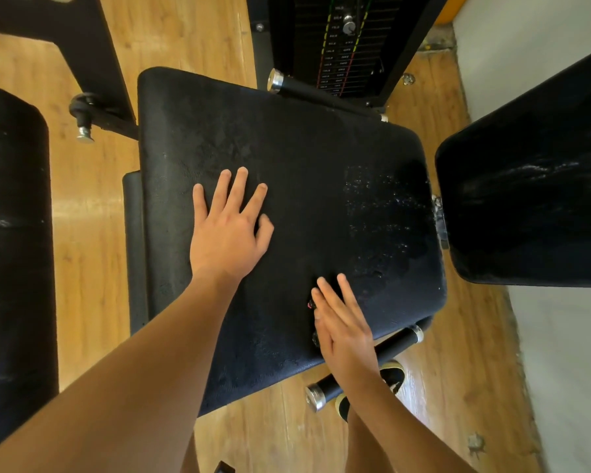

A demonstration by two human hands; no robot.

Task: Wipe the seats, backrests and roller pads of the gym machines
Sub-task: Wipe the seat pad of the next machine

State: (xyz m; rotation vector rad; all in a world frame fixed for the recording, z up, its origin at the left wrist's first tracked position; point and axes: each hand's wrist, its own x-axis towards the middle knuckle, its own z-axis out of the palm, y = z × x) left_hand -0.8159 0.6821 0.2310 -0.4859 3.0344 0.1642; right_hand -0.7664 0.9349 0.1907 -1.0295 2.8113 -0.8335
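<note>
Roller pad sits well left of the left hand, with a strip of wood floor between. Left hand lies flat on the seat, fingers spread and straight, gripping nothing. Right hand is at the seat's near edge, fingers straight and together, touching the pad; nothing clearly held. Handle bar runs under that hand, shoe below. Wet droplets lie on the seat past the right fingertips. Backrest is right of both hands, weight stack beyond them.
</note>
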